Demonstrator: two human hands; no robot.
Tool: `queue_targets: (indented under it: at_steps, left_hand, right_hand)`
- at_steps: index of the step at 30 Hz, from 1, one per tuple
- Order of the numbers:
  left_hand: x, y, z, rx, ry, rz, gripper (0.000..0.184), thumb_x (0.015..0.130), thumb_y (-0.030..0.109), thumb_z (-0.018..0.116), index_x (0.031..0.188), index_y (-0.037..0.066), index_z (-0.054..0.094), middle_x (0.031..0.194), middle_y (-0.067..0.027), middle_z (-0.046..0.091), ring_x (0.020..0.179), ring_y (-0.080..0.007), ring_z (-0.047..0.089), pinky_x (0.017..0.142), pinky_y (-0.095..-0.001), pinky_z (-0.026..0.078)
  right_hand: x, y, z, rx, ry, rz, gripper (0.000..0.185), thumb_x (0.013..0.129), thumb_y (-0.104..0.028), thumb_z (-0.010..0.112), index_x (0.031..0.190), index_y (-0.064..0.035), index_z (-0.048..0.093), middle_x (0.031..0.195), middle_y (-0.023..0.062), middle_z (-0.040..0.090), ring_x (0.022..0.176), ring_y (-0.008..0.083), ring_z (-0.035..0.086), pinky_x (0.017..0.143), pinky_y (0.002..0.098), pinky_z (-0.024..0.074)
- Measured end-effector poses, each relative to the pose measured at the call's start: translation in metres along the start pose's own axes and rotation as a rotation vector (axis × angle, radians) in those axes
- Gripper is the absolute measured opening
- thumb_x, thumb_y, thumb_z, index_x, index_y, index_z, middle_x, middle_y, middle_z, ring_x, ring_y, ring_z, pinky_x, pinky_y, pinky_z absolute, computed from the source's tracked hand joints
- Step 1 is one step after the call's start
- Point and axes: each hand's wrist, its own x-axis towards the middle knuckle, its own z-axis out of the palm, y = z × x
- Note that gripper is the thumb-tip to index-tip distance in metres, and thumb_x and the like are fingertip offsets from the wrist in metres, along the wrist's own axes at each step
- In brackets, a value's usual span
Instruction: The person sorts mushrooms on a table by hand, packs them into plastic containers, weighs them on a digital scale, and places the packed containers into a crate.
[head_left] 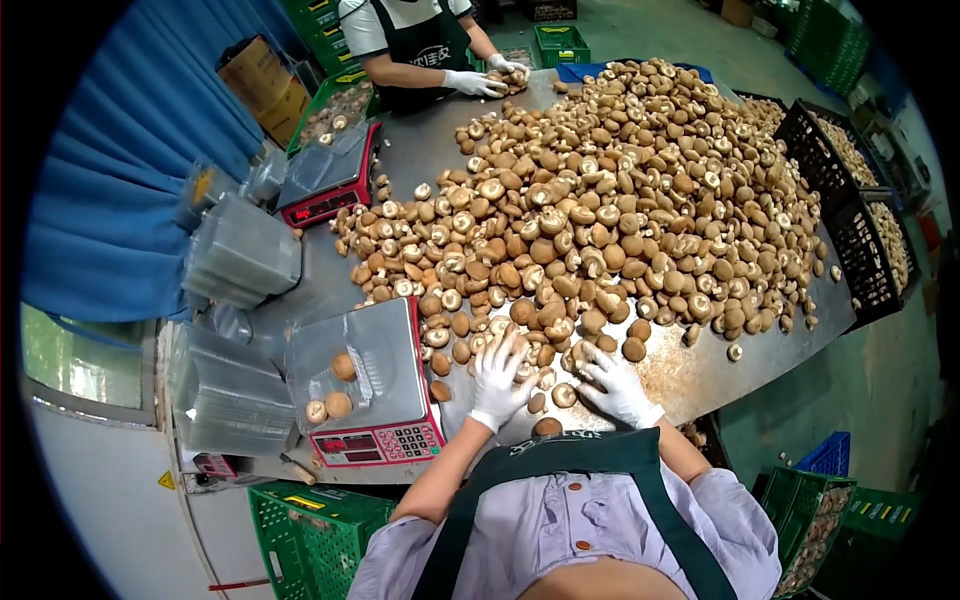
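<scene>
Both my hands wear white gloves and reach to the near edge of a big pile of brown shiitake mushrooms [630,215] on a metal table. My left hand [502,382] lies palm down with fingers stretched over several mushrooms, its thumb apart. To its right, my right hand [618,388] has spread fingers whose tips touch a mushroom [577,357]. Between the hands sit loose mushrooms, one [564,395] with its pale underside up. Left of my hands, a red digital scale [375,443] carries a clear plastic tray [312,362] with three mushrooms in it.
Stacks of clear plastic trays [225,390] stand left of the scale. A second red scale [325,200] sits farther back. Across the table, a person in a dark apron [425,50] holds mushrooms in gloved hands. Black crates [850,200] line the right edge; green crates [310,540] stand below.
</scene>
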Motion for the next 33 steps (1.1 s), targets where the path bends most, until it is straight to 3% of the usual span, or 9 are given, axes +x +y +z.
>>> queue_targets:
  at_steps: [6,9,12,14,16,18,22,28,33]
  left_hand:
    - [0.09,-0.004,0.007,0.073,-0.08,-0.038,0.077,0.074,0.042,0.069,0.139,0.015,0.038,0.148,-0.0167,0.024,0.134,-0.0371,0.026,0.108,-0.0537,0.019]
    - [0.106,-0.008,0.027,0.238,-0.308,-0.08,0.087,0.075,0.057,0.061,0.145,0.017,0.026,0.15,-0.0152,0.02,0.136,-0.035,0.023,0.108,-0.058,0.016]
    - [0.091,-0.013,0.036,0.012,-0.447,-0.145,0.076,0.076,0.059,0.059,0.138,0.019,0.041,0.148,-0.0166,0.024,0.134,-0.0377,0.025,0.107,-0.0572,0.019]
    - [0.07,-0.009,0.029,0.127,-0.39,-0.058,0.068,0.077,0.056,0.06,0.133,0.018,0.048,0.147,-0.0171,0.027,0.134,-0.0401,0.025,0.109,-0.0518,0.02]
    - [0.054,-0.006,0.019,0.101,-0.401,-0.063,0.068,0.076,0.055,0.061,0.132,0.018,0.049,0.145,-0.0181,0.03,0.133,-0.04,0.026,0.108,-0.0544,0.019]
    - [0.037,0.003,0.012,0.077,-0.328,0.018,0.067,0.075,0.053,0.063,0.13,0.015,0.051,0.139,-0.0135,0.042,0.131,-0.0387,0.029,0.108,-0.0559,0.017]
    - [0.009,0.018,0.004,0.07,-0.227,0.058,0.065,0.072,0.045,0.069,0.126,0.012,0.055,0.129,-0.0095,0.052,0.119,-0.0317,0.045,0.104,-0.0492,0.026]
    - [-0.025,-0.001,-0.008,0.209,-0.132,0.014,0.051,0.075,0.031,0.068,0.12,0.01,0.057,0.128,-0.0154,0.049,0.118,-0.0316,0.045,0.104,-0.0483,0.027]
    - [-0.043,-0.015,-0.017,0.156,0.01,-0.03,0.052,0.072,0.027,0.071,0.12,0.01,0.056,0.128,-0.0166,0.049,0.118,-0.0352,0.045,0.106,-0.0498,0.025]
  right_hand:
    - [0.083,0.032,-0.021,-0.085,0.377,0.049,0.047,0.077,-0.022,0.068,0.121,-0.0079,0.056,0.133,0.0144,0.048,0.107,0.0333,0.054,0.092,0.04,0.0441]
    - [0.114,0.045,-0.011,-0.167,0.27,0.159,0.066,0.071,-0.035,0.072,0.128,-0.0097,0.049,0.14,0.0229,0.035,0.113,0.0403,0.048,0.095,0.0425,0.042]
    - [0.108,0.042,0.011,-0.247,0.088,0.114,0.068,0.072,-0.04,0.07,0.131,-0.0158,0.048,0.14,0.0175,0.038,0.124,0.0405,0.04,0.1,0.0506,0.0357]
    - [0.095,0.031,0.014,-0.277,-0.03,0.077,0.061,0.072,-0.042,0.069,0.127,-0.0197,0.052,0.137,0.0148,0.041,0.127,0.0418,0.035,0.104,0.0544,0.027]
    - [0.08,0.019,0.011,-0.294,0.016,-0.057,0.055,0.073,-0.042,0.068,0.122,-0.018,0.056,0.133,0.0163,0.044,0.126,0.0417,0.035,0.105,0.0546,0.025]
    - [0.065,0.004,0.006,-0.35,-0.109,-0.041,0.042,0.075,-0.04,0.066,0.104,-0.0107,0.065,0.128,0.0207,0.047,0.123,0.0398,0.039,0.106,0.0563,0.0241]
    - [0.04,-0.004,0.013,-0.333,-0.086,-0.117,0.035,0.077,-0.034,0.064,0.1,-0.0074,0.065,0.124,0.0202,0.049,0.119,0.0377,0.043,0.105,0.0578,0.0245]
    - [0.01,-0.005,0.004,-0.269,0.032,-0.046,0.031,0.075,-0.023,0.067,0.103,-0.0115,0.061,0.131,0.0141,0.046,0.118,0.0331,0.045,0.099,0.0531,0.031]
    - [-0.004,0.015,-0.001,-0.197,0.235,0.073,0.03,0.075,-0.015,0.067,0.104,-0.0108,0.061,0.126,0.0127,0.052,0.111,0.0323,0.05,0.096,0.0419,0.039]
